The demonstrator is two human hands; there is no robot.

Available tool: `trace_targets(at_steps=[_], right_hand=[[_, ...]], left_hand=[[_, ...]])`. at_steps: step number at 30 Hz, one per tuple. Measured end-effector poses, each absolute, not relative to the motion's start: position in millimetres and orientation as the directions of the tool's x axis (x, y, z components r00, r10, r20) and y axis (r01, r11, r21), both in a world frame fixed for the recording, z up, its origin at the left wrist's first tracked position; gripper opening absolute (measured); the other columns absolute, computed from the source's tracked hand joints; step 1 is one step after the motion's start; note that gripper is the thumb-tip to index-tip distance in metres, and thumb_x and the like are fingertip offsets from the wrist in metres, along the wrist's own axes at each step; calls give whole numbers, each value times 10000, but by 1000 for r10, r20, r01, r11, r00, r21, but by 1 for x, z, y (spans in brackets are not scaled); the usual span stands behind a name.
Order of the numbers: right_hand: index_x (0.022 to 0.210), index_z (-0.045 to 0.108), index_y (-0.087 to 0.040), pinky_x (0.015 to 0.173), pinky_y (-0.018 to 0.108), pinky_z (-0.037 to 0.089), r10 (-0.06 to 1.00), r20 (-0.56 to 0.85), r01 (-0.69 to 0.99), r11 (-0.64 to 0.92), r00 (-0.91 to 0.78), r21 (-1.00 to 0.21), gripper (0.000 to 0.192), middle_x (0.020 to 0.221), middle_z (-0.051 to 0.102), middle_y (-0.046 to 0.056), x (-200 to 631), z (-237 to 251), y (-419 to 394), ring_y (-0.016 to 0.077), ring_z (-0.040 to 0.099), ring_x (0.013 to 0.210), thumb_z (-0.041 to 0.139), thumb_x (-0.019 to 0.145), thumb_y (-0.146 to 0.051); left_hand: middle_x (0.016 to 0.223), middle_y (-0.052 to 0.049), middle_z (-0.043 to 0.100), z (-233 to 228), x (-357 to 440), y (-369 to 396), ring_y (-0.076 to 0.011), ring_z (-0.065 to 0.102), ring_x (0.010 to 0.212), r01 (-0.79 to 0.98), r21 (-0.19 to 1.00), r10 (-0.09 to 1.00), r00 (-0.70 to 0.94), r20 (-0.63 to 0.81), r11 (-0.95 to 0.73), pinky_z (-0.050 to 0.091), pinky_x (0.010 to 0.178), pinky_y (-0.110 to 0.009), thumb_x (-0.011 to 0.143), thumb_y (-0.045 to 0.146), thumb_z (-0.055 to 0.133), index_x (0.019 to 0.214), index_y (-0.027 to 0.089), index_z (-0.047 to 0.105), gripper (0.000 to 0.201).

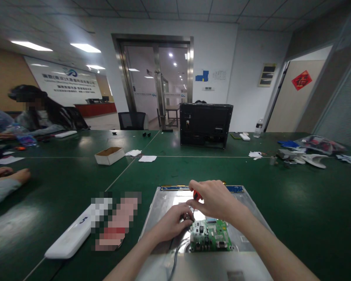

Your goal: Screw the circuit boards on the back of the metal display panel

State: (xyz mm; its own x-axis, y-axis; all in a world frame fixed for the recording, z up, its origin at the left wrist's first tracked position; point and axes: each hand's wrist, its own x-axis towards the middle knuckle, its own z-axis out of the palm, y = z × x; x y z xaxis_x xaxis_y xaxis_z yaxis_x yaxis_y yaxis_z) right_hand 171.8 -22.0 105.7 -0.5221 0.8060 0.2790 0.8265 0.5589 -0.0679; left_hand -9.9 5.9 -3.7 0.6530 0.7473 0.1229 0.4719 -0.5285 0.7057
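Circuit board (210, 236) lies on a metal panel (160, 203) near 6 o'clock on the table (298, 191). Right hand (215, 197) is clamped on a red screwdriver (196, 195), angled toward the board's 11 o'clock corner; left hand (172, 222) curls beside it, grip unclear. Work seems midway: panel exposed, black casing (206, 123) apart at 12 o'clock, board unlifted; which screws remain, I cannot tell.

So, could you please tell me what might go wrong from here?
The red-handled tool in the right hand might slip and scratch the green circuit board. The left hand is close to the tool's shaft, so it could get jabbed. The grey cable between the forearms might get snagged.
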Motion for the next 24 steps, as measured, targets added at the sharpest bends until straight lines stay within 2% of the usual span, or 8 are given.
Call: trace_targets(at_steps=[3,6,12,15,19,24], right_hand=[[966,503,-223,504,266,205,817,269,837,543,-510,-62,148,793,692,2,171,106,-22,177,622,661,511,859,-325],[988,486,-208,510,265,227,798,280,813,576,-534,-91,196,842,685,8,171,106,-23,164,618,675,533,799,-234],[930,489,-220,508,266,237,822,247,841,539,-513,-50,232,793,686,11,170,108,-23,191,627,665,545,844,-428],[937,490,-221,508,264,242,838,230,858,513,-495,-22,173,794,687,15,169,109,-23,195,632,676,533,858,-369],[951,478,-206,514,260,264,821,231,834,548,-521,-65,160,853,673,23,169,110,-25,173,619,683,528,801,-228],[952,489,-210,537,258,288,818,222,827,557,-530,-79,156,841,674,27,169,111,-25,180,619,690,526,830,-299]], left_hand=[[840,-6,623,-2,-10,6,-163,543,787,481,705,751,650,112,-522,406,723,-250,760,96,562,813,176,642,126],[841,-6,620,-3,-10,6,-167,545,799,461,723,752,648,121,-513,409,731,-253,754,104,578,801,171,615,90],[840,-6,617,-4,-9,5,-170,544,791,486,722,769,632,100,-493,412,724,-260,784,159,583,779,174,592,18],[805,0,610,-4,-9,5,-169,539,772,508,710,777,624,89,-488,407,710,-257,775,156,594,759,174,579,28],[841,-14,624,-6,-9,7,-181,543,809,486,711,767,631,116,-507,409,728,-262,771,161,609,811,171,595,44],[841,-9,627,-5,-9,6,-171,548,797,470,716,754,646,119,-516,410,749,-262,756,118,595,823,171,624,90]])
